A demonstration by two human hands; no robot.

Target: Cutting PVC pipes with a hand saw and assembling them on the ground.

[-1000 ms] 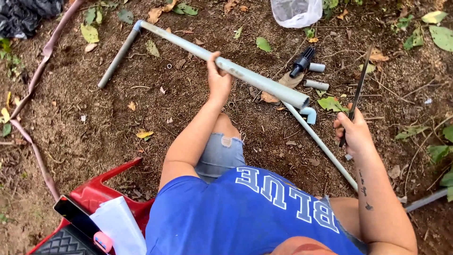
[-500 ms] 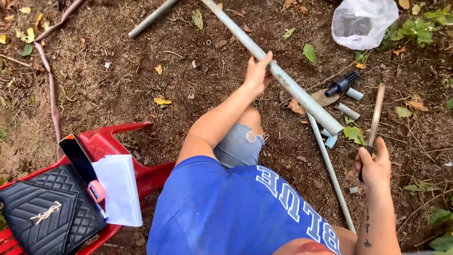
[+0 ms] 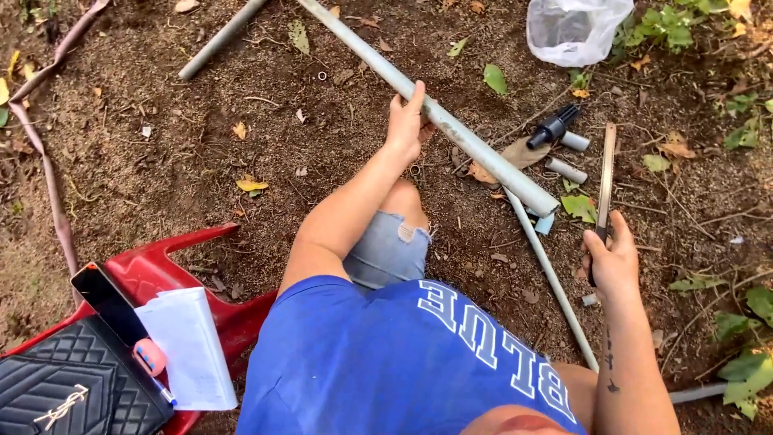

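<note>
Head view, looking down over a blue shirt and a bare knee to brown dirt. Left hand [image 3: 405, 121] wrapped around a thick grey pipe [image 3: 451, 129], fingers closed over the top, thumb up along its side. Long axis of that pipe diagonal, running from the upper left down to the lower right, open cut end [image 3: 541, 203] pointing toward the lower right, resting on the ground. Right hand [image 3: 612, 262] closed on the handle end of a narrow hacksaw blade [image 3: 605, 181], blade lying nearly straight up and away from the hand, tip toward the top of the frame. Thinner pipe [image 3: 551, 278] lying just beyond the cut end, slanting further down to the right. Black fitting [image 3: 551, 127] and short grey pipe offcuts [image 3: 567, 170] near the blade. Clear plastic bag [image 3: 576, 28] at the top. Red plastic chair [image 3: 173, 270] at lower left, carrying a black quilted bag [image 3: 56, 387].
</note>
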